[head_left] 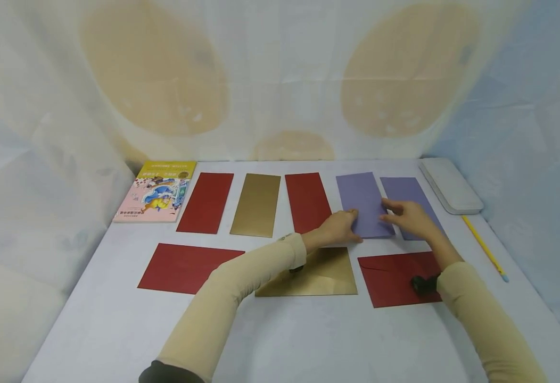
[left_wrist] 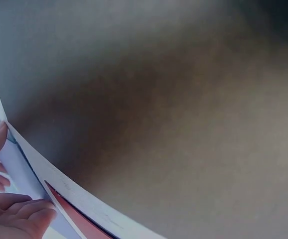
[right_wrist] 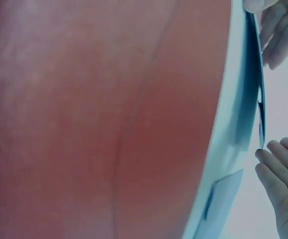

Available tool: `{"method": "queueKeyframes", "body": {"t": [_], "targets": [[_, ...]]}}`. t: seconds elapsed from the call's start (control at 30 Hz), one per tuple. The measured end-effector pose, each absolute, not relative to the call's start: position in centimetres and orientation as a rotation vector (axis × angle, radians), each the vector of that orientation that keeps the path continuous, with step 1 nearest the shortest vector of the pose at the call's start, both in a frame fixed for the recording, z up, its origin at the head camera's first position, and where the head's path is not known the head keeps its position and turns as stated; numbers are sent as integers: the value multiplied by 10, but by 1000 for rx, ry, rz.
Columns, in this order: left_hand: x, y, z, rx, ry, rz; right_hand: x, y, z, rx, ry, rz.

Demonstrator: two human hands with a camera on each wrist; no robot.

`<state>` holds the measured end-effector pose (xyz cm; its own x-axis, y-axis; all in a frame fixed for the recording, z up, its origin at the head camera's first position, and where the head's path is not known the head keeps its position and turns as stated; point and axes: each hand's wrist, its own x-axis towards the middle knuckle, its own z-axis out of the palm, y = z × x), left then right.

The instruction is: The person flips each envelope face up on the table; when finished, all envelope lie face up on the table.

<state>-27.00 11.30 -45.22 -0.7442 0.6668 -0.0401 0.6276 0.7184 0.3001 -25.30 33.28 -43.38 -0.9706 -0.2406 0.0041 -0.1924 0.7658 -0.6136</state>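
Note:
My left hand [head_left: 336, 229] is at the lower left corner of a purple envelope [head_left: 363, 197]. Its fingers and thumb hold that corner. On the opposite side my right hand [head_left: 410, 217] touches the envelope's right edge, the fingers mostly straight and the thumb apart from them in the right wrist view. That view shows the envelope [right_wrist: 261, 74] nearly edge-on between the two hands. A second purple envelope [head_left: 406, 191] lies flat under the right hand. A red envelope [head_left: 306, 197] lies just left of the held one.
Another red envelope [head_left: 205, 202] and a gold one [head_left: 256, 205] share the back row. In front lie a red [head_left: 184, 266], a gold [head_left: 328, 276] and a red envelope [head_left: 390, 276], partly under my arms. A book [head_left: 157, 194], a white case [head_left: 452, 186] and a yellow pencil [head_left: 483, 244] flank them.

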Motion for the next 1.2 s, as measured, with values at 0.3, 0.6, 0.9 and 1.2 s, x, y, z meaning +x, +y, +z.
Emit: {"method": "queueKeyframes", "body": {"t": [0.3,0.6,0.9,1.2], "targets": [[-268,114,-454,1042,2763,536,-243,333,-415,-412,2929,-1066],[-264,116,-457,1049,2728,685,-236,325,-400,-461,3011,-1132],[-263,110,-458,1065,2691,815,-235,311,-391,-506,2988,-1207],[-259,91,-446,1071,2670,1047,-240,288,-384,-659,2924,-1295]]}}
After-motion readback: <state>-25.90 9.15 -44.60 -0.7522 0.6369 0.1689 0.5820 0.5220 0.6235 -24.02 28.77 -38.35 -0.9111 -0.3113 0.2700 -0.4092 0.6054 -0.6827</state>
